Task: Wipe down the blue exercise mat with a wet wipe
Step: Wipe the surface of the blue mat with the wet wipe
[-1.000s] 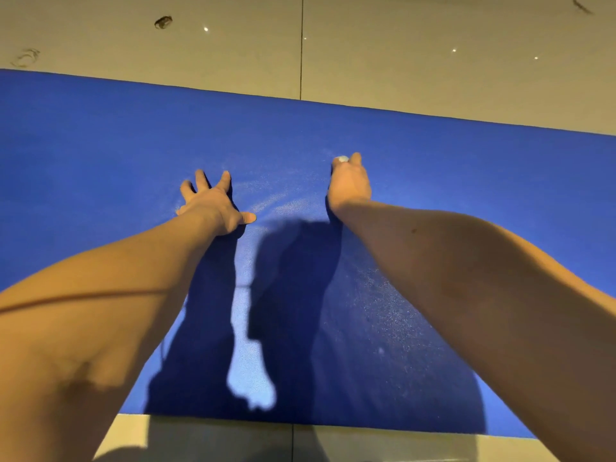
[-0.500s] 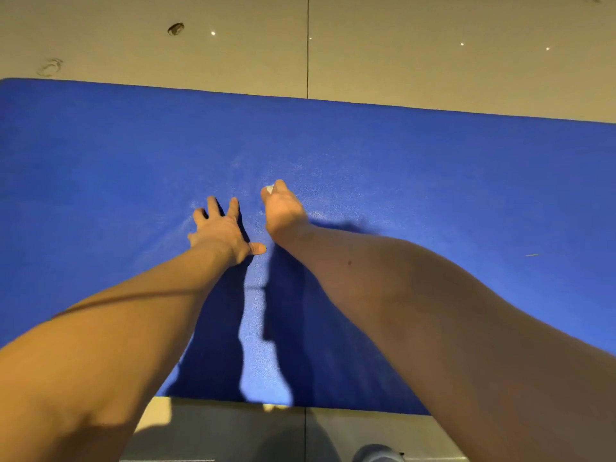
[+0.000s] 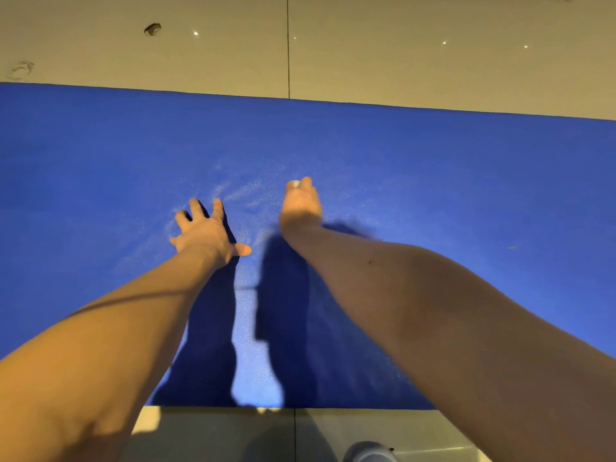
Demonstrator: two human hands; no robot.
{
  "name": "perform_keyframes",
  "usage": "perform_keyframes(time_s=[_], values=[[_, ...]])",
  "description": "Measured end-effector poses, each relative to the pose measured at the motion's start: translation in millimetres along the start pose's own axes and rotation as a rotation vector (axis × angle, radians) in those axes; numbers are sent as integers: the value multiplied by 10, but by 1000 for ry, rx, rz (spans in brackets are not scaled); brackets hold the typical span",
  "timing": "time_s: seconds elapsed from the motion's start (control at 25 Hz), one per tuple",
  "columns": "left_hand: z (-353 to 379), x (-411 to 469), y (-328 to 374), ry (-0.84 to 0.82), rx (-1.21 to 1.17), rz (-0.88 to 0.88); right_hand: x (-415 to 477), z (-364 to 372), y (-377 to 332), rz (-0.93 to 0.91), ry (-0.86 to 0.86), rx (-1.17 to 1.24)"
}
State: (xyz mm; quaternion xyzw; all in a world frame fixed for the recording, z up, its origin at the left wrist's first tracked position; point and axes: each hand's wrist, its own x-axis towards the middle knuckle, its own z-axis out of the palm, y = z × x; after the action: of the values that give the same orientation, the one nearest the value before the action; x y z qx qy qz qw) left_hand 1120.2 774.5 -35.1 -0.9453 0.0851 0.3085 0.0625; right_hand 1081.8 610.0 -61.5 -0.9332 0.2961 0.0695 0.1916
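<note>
While your left grip (image 3: 208, 233), fingers spread, braces the blue mat (image 3: 433, 181) on the floor (image 3: 400, 61), press the wet wipe (image 3: 295, 184) pinched in your right grip (image 3: 300, 208) firmly down, overlapping strokes.

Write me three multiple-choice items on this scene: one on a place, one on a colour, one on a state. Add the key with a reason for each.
1. The left hand lies:
A) on the mat
B) on a chair
C) on a wall

2. The mat is:
A) green
B) red
C) blue

3. The right hand is:
A) spread flat
B) gripping a wipe
C) raised high off the mat

Key:
1 A, its spread fingers rest on the mat.
2 C, the whole mat is blue.
3 B, a white wipe shows at its curled fingertips.
</note>
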Motion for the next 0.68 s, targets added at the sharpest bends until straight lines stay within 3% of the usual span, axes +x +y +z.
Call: perform_keyframes(time_s=[0.12, 0.24, 0.48, 0.6, 0.68], values=[[10, 10, -6, 5, 4, -6, -235, 130, -294, -202, -110, 27], [12, 3, -14, -1, 2, -6, -185, 73, -177, -243, -141, 26], [-5, -18, -28, -4, 7, 2, -35, -191, 445, -22, -5, 24], [8, -32, -46, 6, 6, 3, -32, -167, 353, 82, 12, 26], [33, -49, -80, 14, -7, 6, -139, -53, 120, 46, -25, 35]])
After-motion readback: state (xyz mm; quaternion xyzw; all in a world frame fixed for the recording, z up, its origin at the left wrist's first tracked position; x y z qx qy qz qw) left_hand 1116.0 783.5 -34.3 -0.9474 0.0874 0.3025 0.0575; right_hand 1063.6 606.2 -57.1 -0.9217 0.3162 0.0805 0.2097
